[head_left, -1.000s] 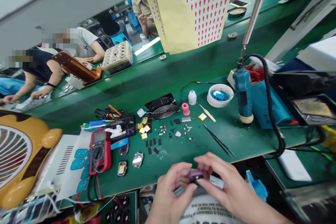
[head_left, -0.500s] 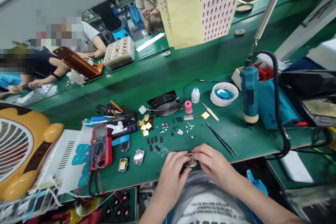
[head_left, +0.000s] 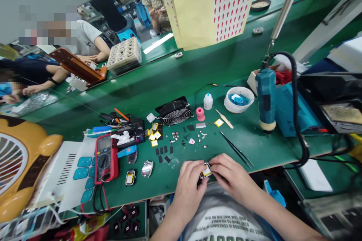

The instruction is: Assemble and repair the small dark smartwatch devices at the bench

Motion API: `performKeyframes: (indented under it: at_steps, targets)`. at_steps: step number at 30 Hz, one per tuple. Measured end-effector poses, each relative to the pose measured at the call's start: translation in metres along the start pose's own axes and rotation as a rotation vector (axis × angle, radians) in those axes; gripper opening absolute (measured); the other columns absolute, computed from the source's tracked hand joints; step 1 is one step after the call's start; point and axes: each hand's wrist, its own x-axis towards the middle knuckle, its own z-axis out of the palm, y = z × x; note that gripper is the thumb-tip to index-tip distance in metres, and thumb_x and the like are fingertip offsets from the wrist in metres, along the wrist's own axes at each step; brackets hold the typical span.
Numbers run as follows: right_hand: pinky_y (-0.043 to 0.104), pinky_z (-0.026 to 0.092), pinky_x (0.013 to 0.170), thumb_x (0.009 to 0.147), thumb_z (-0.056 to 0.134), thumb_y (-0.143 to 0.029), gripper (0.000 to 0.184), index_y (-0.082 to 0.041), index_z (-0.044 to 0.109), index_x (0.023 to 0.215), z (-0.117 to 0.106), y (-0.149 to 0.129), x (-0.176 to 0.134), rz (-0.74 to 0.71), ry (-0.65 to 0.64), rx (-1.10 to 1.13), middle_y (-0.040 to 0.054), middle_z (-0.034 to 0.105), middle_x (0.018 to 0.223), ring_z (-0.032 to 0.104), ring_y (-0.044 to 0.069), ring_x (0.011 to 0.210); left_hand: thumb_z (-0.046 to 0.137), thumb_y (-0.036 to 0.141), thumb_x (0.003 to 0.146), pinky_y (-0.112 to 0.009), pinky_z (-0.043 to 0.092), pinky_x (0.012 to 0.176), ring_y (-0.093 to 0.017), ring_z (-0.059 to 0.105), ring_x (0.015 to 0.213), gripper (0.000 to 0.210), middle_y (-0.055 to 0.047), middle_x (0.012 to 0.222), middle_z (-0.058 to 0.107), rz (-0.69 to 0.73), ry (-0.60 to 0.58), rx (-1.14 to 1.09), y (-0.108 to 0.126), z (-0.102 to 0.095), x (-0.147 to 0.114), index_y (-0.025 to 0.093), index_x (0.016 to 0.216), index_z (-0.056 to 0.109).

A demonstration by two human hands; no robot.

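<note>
Close to the bench's front edge, my left hand (head_left: 190, 180) and my right hand (head_left: 228, 171) grip a small watch case (head_left: 206, 171) from both sides. Its back is off, and a yellow battery shows inside. Fingertips cover parts of its rim. To the left lie a silver watch case (head_left: 147, 168) and another open watch case (head_left: 130, 177) with a yellow battery in it. Black tweezers (head_left: 236, 149) rest on the bench right of my hands. Beyond my hands are small loose parts (head_left: 191, 141) and several black pads (head_left: 164, 151).
A red multimeter (head_left: 105, 158) stands left, beside a yellow fan (head_left: 25, 165). Toward the back are a black fan (head_left: 175, 112), a white bottle (head_left: 208, 101) and a white bowl (head_left: 239, 99). At right hangs a teal electric screwdriver (head_left: 266, 98). Co-workers sit across the bench.
The watch case has tilted between my fingers, so its yellow battery shows more clearly. My hands keep their hold. The whole view has shifted slightly.
</note>
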Motion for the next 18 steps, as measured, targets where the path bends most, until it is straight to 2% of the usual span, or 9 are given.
performKeyframes:
  at_steps: [4,9,14,18]
  targets:
    - [0.047,0.086,0.084,0.115,0.066,-0.011,0.039,-0.039,0.093,0.113,0.0018,0.0010,-0.0012,-0.013,0.014,-0.003,0.0060,0.096,0.111,0.093,0.034,0.094,0.076,0.006,0.107,-0.051,0.086,0.108,-0.035,0.096,0.121,0.042,-0.008,0.134,0.099,-0.007,-0.017,-0.007,0.0010,-0.0025,0.0012,0.034,0.137,0.087]
    - [0.044,0.086,0.079,0.114,0.064,-0.004,0.042,-0.038,0.087,0.125,0.0084,0.0072,-0.0057,-0.139,0.073,-0.078,0.0056,0.094,0.112,0.090,0.031,0.092,0.081,0.002,0.101,-0.048,0.086,0.098,-0.033,0.096,0.116,0.038,-0.004,0.130,0.099,-0.016,0.023,-0.046,-0.0033,-0.0023,0.0012,0.035,0.119,0.082]
    - [0.043,0.085,0.084,0.111,0.069,0.000,0.039,-0.032,0.085,0.129,0.0072,0.0073,-0.0031,-0.248,0.001,-0.228,0.0065,0.096,0.119,0.090,0.029,0.096,0.084,0.001,0.098,-0.049,0.086,0.101,-0.033,0.096,0.120,0.042,-0.005,0.134,0.099,-0.015,0.017,-0.084,-0.0063,-0.0037,0.0010,0.035,0.121,0.082]
    - [0.043,0.081,0.082,0.101,0.079,0.003,0.038,-0.027,0.085,0.123,0.0058,0.0037,0.0020,-0.359,-0.054,-0.344,0.0045,0.097,0.115,0.090,0.029,0.096,0.083,0.004,0.098,-0.051,0.085,0.103,-0.034,0.095,0.118,0.041,-0.005,0.129,0.099,-0.022,0.038,-0.132,-0.0068,-0.0041,0.0018,0.036,0.124,0.086]
